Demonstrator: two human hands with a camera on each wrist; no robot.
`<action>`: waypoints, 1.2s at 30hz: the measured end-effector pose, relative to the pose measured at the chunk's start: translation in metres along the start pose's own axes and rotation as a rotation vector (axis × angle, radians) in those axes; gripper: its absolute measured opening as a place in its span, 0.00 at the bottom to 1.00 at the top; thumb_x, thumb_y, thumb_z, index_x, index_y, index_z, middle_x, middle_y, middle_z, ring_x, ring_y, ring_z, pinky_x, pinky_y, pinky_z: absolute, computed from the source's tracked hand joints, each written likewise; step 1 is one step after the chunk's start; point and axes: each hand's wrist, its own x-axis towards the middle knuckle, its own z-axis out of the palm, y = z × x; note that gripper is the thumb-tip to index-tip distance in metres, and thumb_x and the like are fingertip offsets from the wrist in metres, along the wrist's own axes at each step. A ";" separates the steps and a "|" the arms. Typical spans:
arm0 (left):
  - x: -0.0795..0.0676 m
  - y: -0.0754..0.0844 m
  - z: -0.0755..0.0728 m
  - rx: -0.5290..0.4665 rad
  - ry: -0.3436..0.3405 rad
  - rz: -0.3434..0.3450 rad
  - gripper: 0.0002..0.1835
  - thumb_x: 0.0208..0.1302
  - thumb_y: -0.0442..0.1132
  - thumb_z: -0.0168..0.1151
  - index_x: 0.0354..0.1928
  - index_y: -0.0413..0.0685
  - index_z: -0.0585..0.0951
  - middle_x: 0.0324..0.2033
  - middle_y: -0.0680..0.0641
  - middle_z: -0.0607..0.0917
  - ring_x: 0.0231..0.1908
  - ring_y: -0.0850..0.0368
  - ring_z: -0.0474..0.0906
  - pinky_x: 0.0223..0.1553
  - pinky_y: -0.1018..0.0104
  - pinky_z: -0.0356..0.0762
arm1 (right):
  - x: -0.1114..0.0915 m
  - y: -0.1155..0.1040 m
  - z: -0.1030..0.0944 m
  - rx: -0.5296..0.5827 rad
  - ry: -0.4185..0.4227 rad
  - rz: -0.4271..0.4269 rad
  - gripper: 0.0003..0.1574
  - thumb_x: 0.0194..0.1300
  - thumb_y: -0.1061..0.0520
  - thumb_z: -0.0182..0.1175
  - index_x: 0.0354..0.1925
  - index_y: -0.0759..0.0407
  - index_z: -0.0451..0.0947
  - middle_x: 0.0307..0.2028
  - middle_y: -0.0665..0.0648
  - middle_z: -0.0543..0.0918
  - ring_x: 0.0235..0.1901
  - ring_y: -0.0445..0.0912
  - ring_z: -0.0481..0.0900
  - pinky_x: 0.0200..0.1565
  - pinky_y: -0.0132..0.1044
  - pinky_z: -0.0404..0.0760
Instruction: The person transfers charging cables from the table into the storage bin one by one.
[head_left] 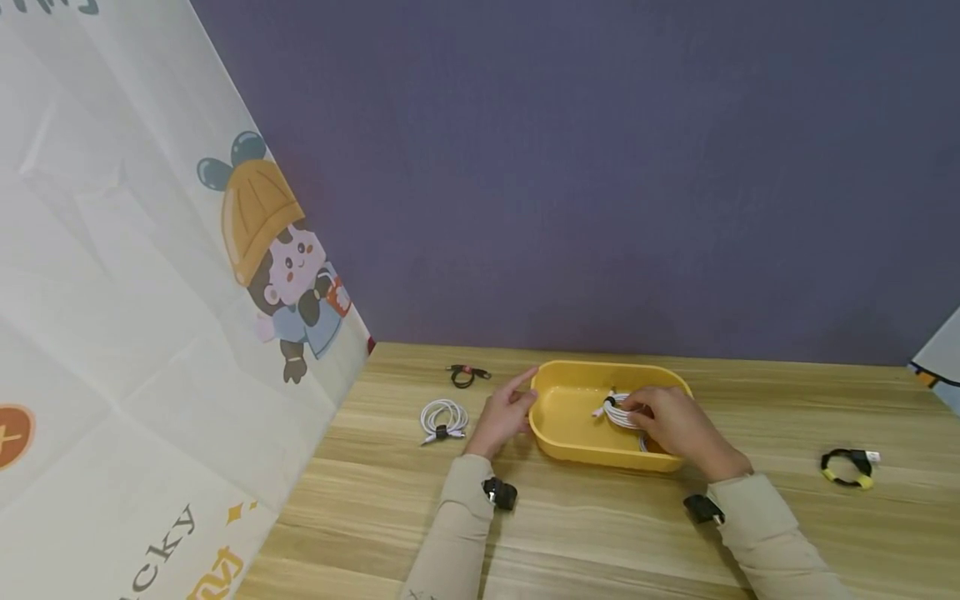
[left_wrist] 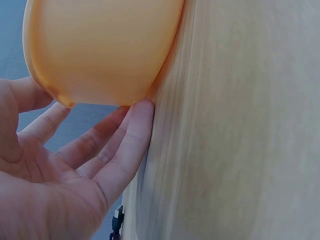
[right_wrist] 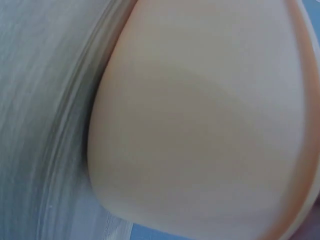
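Head view: the right hand (head_left: 671, 423) has its fingers pinching a coiled white cable with a black strap (head_left: 619, 413) inside a yellow oblong plastic basin (head_left: 566, 421). The left hand (head_left: 504, 417) touches the basin's left end; left of its fingers, on the wood-grain table (head_left: 600, 525), lie a second coiled white cable (head_left: 441, 431) and a small black cable (head_left: 467, 369).

Left wrist view: spread fingers meet the basin's outer wall.

Right wrist view: basin wall fills most; the fingers' state cannot be told here
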 end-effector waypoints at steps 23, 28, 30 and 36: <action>0.001 -0.002 -0.001 0.033 0.020 0.041 0.24 0.70 0.43 0.55 0.67 0.67 0.70 0.45 0.36 0.84 0.33 0.52 0.84 0.30 0.62 0.88 | 0.001 -0.010 0.003 0.017 -0.027 -0.004 0.10 0.59 0.65 0.65 0.39 0.55 0.86 0.30 0.49 0.86 0.24 0.34 0.75 0.27 0.29 0.77; 0.000 -0.001 -0.001 0.036 0.024 0.036 0.24 0.71 0.42 0.55 0.67 0.67 0.70 0.45 0.36 0.84 0.33 0.50 0.85 0.29 0.62 0.88 | 0.000 -0.008 0.003 0.014 -0.012 0.010 0.08 0.57 0.65 0.66 0.34 0.53 0.85 0.26 0.47 0.85 0.24 0.35 0.75 0.27 0.31 0.75; 0.000 0.000 -0.001 0.035 0.024 0.037 0.24 0.71 0.41 0.54 0.67 0.66 0.70 0.45 0.36 0.84 0.34 0.49 0.85 0.29 0.62 0.88 | 0.000 -0.008 0.002 0.024 -0.027 0.031 0.08 0.58 0.65 0.65 0.35 0.54 0.85 0.26 0.48 0.85 0.23 0.36 0.75 0.26 0.31 0.74; 0.000 -0.001 -0.001 0.021 0.017 0.038 0.24 0.71 0.41 0.54 0.68 0.65 0.69 0.46 0.35 0.83 0.36 0.47 0.85 0.29 0.62 0.88 | -0.002 -0.010 0.001 0.023 -0.060 0.063 0.08 0.59 0.66 0.65 0.37 0.56 0.85 0.31 0.52 0.87 0.25 0.38 0.78 0.27 0.34 0.78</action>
